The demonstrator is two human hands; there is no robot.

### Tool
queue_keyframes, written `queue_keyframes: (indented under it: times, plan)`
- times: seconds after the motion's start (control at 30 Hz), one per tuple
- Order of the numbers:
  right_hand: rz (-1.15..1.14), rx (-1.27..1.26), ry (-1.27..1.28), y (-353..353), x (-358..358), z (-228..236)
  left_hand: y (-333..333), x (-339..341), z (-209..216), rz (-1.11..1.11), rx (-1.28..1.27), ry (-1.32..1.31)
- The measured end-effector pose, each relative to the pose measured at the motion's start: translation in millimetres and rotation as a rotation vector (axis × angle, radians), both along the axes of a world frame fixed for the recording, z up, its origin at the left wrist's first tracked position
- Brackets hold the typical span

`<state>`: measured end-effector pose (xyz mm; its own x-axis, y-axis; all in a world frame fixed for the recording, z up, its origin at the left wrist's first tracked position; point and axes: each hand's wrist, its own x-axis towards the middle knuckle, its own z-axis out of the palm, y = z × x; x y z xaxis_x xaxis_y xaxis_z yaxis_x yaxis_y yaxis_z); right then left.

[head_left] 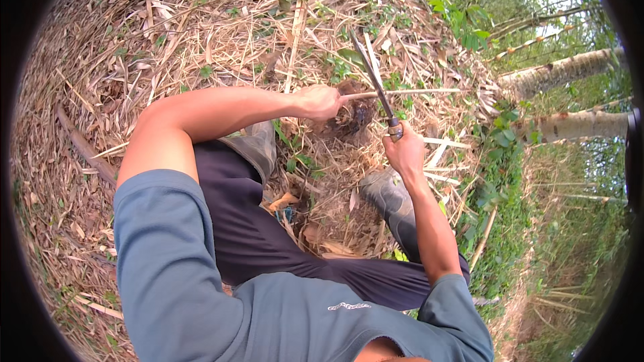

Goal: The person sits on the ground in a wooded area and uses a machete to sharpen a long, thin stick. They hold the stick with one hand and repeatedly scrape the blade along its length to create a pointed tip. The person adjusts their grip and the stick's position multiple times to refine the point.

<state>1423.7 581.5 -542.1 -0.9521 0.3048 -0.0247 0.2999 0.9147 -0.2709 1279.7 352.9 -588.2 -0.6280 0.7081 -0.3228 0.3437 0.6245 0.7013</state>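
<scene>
The right hand (404,153) is clenching its grip around the handle of a long dark-bladed steel knife (373,75), fingers wrapping the handle just below a pale metal collar. The knife's long axis is running from the fist up and to the left, its tip pointing away from the person toward the heap of dry straw-coloured bamboo leaves and stalks (221,33) on the ground. The left hand (319,101) is closing its grip on the near end of a thin pale bamboo stick (409,92), which is lying nearly level, its long axis stretching from the fist out to the right, its far end pointing toward the green creeping plants (500,141). The blade is crossing the stick close to the left fist; whether the edge is touching the stick cannot be told. Below the crossing, a dark clump of earth and roots (352,117) is sitting in the litter. The person is crouching, wearing dark trousers (248,228) and a grey-blue short-sleeved shirt (168,261); two worn grey rubber boots are standing on the litter, one (255,147) under the left forearm and the other (392,201) below the right hand. Further out, at the right, pale ringed bamboo trunks (570,70) are standing among green foliage.
</scene>
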Motion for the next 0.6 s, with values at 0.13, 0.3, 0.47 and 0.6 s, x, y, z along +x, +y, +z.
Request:
queue_keyframes:
  times: [0.13,0.3,0.47,0.6]
  plan:
    - [0.252,-0.143,0.505,-50.8,-29.0,84.7,-0.6,-3.9,-14.6,-0.031,0.041,0.017]
    - [0.491,-0.604,1.048,-110.0,-54.6,156.7,-10.7,-4.9,-15.0,-0.009,0.027,0.005]
    - [0.018,0.243,0.01,4.4,2.9,-15.3,17.4,0.9,-8.1,-0.101,-0.029,0.02]
    - [-0.064,-0.05,-0.27,-33.0,-27.1,25.7,-31.8,-2.3,-28.6,0.04,0.002,-0.066]
